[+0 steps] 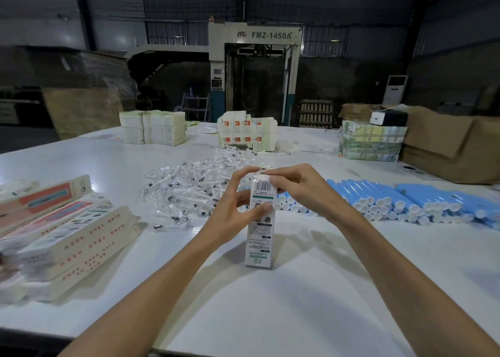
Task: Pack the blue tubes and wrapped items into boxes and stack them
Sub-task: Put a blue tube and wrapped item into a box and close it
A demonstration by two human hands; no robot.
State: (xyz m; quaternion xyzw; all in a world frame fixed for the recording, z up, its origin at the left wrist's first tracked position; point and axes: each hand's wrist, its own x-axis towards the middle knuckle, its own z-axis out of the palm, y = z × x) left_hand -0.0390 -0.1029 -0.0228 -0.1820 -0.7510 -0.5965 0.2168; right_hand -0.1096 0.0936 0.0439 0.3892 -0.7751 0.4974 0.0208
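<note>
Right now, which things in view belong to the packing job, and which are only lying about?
Belong to the job: upright box, held by left hand and right hand; blue tubes; wrapped items; stacked boxes at left; likely flat cartons at the back.

Just lying about: brown cardboard cartons; taped bundle; wooden pallet; large machine behind the table.

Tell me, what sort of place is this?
Probably a factory packing floor: a big machine marked FMZ-1450A stands behind the white table, which holds stacks of flat cartons, rows of blue tubes and a heap of wrapped items.
</note>
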